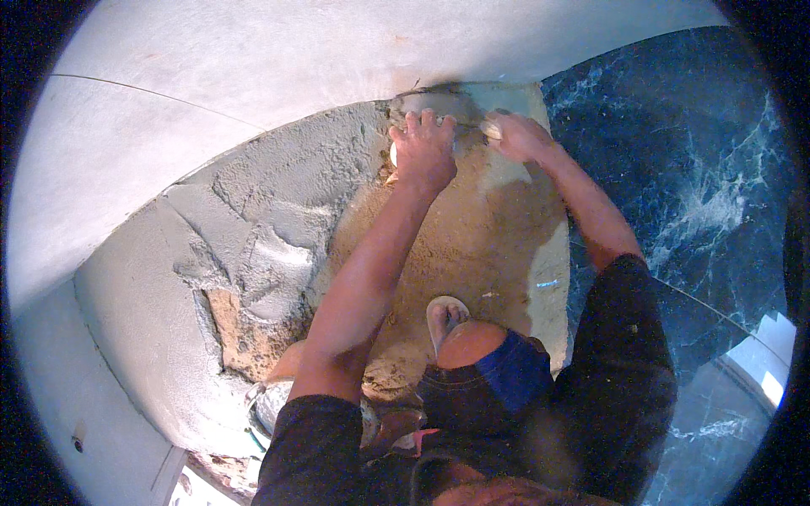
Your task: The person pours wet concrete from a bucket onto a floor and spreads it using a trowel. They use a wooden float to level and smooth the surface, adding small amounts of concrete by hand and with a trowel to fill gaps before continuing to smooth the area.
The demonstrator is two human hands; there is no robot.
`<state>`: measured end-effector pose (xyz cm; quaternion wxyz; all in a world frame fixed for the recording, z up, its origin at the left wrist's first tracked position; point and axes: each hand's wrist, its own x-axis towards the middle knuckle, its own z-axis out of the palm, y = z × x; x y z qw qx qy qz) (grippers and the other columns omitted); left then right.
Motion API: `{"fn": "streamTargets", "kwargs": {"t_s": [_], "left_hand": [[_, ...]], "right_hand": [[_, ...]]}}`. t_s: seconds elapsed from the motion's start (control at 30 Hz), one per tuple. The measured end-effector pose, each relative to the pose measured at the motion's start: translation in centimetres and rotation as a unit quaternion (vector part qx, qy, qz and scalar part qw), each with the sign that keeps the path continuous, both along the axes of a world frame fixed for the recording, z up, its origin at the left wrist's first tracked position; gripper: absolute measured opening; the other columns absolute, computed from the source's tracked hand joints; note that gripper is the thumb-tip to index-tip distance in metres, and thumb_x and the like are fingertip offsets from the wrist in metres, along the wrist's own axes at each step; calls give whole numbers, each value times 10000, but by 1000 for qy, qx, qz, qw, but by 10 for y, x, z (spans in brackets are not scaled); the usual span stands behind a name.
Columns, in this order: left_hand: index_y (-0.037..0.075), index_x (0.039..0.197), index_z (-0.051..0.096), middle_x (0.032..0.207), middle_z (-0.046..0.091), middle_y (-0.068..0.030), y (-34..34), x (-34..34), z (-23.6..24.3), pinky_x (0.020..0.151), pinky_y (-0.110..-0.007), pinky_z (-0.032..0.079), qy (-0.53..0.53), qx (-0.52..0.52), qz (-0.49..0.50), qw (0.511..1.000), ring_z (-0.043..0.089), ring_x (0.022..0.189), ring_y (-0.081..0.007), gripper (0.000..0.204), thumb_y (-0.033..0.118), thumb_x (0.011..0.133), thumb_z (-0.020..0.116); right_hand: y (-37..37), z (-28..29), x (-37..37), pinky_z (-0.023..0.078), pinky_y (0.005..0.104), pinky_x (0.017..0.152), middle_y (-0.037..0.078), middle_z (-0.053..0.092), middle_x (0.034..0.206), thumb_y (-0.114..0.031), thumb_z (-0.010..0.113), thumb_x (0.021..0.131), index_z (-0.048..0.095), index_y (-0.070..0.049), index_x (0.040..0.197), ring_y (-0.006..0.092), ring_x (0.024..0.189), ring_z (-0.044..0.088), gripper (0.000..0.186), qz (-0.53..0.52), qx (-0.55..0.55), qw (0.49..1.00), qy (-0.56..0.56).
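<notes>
My left hand (426, 152) reaches far ahead, palm down, with its fingers spread near the wall's foot. A rounded white thing (394, 155) shows at its outer edge; the palm hides the rest. Close by on the right, my right hand (519, 137) is closed round the pale handle (491, 129) of a tool; its working end is hard to make out. Smooth grey material (434, 103) lies just beyond the hands. Between my arms spreads a sandy brown bed (447, 228). Thick, wet-looking grey mortar (278, 177) covers the ground to the left, with ridges and smears.
A pale wall (253, 51) curves along the far side and left. Dark blue marbled tiles (692, 160) lie at the right, bordering the bed. My sandalled foot (443, 319) rests on the bed. A rough brown patch (240, 337) breaks the mortar at left.
</notes>
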<state>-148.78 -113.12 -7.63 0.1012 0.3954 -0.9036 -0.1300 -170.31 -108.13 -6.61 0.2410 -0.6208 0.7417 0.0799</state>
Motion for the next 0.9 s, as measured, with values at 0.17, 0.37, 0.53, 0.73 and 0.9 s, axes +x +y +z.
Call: {"fn": "streamTargets", "kwargs": {"t_s": [0.17,0.37,0.53,0.73,0.9], "left_hand": [[152,1206,553,1241,513,-123,1,-5,8,926,-591,403,-36,17,-10,999,460,1203,-337,447,172,767,636],[156,1255,529,1285,494,-131,2,-2,7,952,-592,390,-36,18,-10,999,443,1230,-339,477,179,788,622],[161,1302,493,1322,475,-134,2,-2,6,966,-597,378,-55,26,-13,998,422,1261,-352,498,201,816,597],[168,1329,470,1347,454,-137,3,-4,5,988,-603,354,-68,28,-23,997,418,1276,-369,500,225,842,567],[179,1331,464,1364,442,-133,-1,1,12,1006,-604,337,-74,50,-16,996,412,1280,-375,537,232,817,611]], "right_hand": [[-28,-7,3,500,519,798,215,653,1001,-171,647,774,562,-55,1132,425,955,615,386,46,11,999,26],[-30,-7,7,504,520,780,200,662,972,-161,648,771,574,-71,1100,412,925,629,349,45,7,996,77],[3,6,-18,507,498,805,176,672,998,-202,656,773,619,-103,1114,397,927,636,356,-47,-9,995,91],[42,4,-50,526,497,745,176,683,979,-393,620,818,650,-155,1113,388,865,660,381,-87,-27,991,97],[62,-4,-48,523,480,753,173,685,978,-449,641,807,652,-148,1093,391,865,655,415,-197,11,976,98]]}}
